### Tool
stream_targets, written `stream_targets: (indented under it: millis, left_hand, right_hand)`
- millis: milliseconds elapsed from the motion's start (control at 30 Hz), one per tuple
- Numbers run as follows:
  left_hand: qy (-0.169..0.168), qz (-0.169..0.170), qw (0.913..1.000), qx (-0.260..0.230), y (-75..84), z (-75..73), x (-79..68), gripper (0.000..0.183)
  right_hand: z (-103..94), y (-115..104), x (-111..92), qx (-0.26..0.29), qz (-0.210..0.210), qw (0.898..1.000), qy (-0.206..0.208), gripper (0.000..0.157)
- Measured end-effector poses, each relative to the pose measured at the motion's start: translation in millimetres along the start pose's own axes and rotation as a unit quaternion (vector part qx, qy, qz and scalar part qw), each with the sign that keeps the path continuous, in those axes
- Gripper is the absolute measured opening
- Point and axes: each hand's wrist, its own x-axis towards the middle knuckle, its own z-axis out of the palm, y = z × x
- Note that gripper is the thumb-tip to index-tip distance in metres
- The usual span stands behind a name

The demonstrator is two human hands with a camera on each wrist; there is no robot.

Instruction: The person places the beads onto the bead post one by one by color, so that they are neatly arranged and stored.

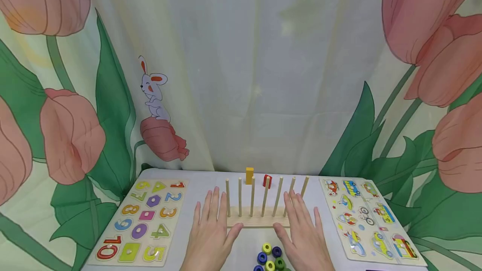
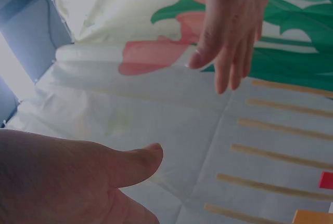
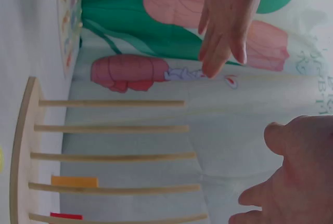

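My left hand (image 1: 211,231) and right hand (image 1: 304,233) are both held with fingers straight, side by side, holding nothing. Between and beyond them stands a wooden peg rack (image 1: 257,217) with several upright bare pegs on a flat base. In the head view the left fingertips overlap its left end and the right fingers overlap its right end; touching cannot be told there. Below the rack, between the hands, lies a cluster of small rings: yellow (image 1: 267,248), blue (image 1: 262,257) and green (image 1: 280,263). The right hand partly hides the rack's right end.
A number and shape puzzle board (image 1: 140,223) lies on the left. A vehicle puzzle board (image 1: 370,221) lies on the right. Behind the rack are a yellow block (image 1: 249,176) and a red block (image 1: 267,181). A tulip-printed curtain (image 1: 241,74) hangs behind the table.
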Motion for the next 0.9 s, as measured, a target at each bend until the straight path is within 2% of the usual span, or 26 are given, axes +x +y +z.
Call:
stream_targets:
  millis: [100,200,267,333,400,500,600,667,700,767,833,900]
  left_hand:
    - [-0.002,-0.011,0.9999,-0.013,-0.1,-3.8,-6.8,0.076]
    - [0.013,-0.036,0.9986,-0.037,-6.8,-10.9,-3.3,0.076]
    - [0.019,-0.061,0.9962,-0.059,-16.5,-16.9,5.8,0.076]
    - [0.010,-0.091,0.9917,-0.090,-31.3,-19.9,19.1,0.074]
    - [-0.012,-0.120,0.9842,-0.130,-50.5,-14.6,33.6,0.072]
    - [-0.060,-0.145,0.9627,-0.220,-81.3,14.9,52.0,0.064]
    - [-0.118,-0.144,0.9350,-0.302,-105.6,64.0,61.0,0.062]
    - [-0.162,-0.136,0.9203,-0.329,-115.4,96.4,59.2,0.069]
    - [-0.183,-0.130,0.9172,-0.329,-118.1,110.2,56.0,0.075]
    - [-0.203,-0.124,0.9178,-0.317,-120.3,129.2,48.4,0.085]
    - [-0.200,-0.116,0.9252,-0.301,-119.3,138.5,40.9,0.091]
    - [-0.194,-0.115,0.9321,-0.284,-116.2,139.8,33.4,0.092]
  right_hand:
    - [-2.3,-2,-9,0.022,0.001,1.000,0.006,0.070]
    - [-7.8,1,-8,0.080,-0.010,0.995,0.054,0.063]
    - [-11.7,6,-1,0.135,-0.014,0.986,0.092,0.056]
    - [-12.3,14,8,0.179,-0.013,0.976,0.122,0.049]
    - [-8.4,24,13,0.211,0.002,0.969,0.125,0.040]
    - [7.2,43,11,0.245,0.046,0.966,0.070,0.028]
    - [29.0,62,1,0.265,0.093,0.959,-0.022,0.021]
    - [41.9,71,-9,0.266,0.113,0.954,-0.076,0.021]
    - [46.9,74,-15,0.262,0.119,0.953,-0.099,0.021]
    - [54.2,78,-28,0.254,0.123,0.950,-0.135,0.022]
    - [57.8,79,-40,0.253,0.126,0.947,-0.154,0.023]
    - [58.5,78,-51,0.252,0.136,0.943,-0.167,0.024]
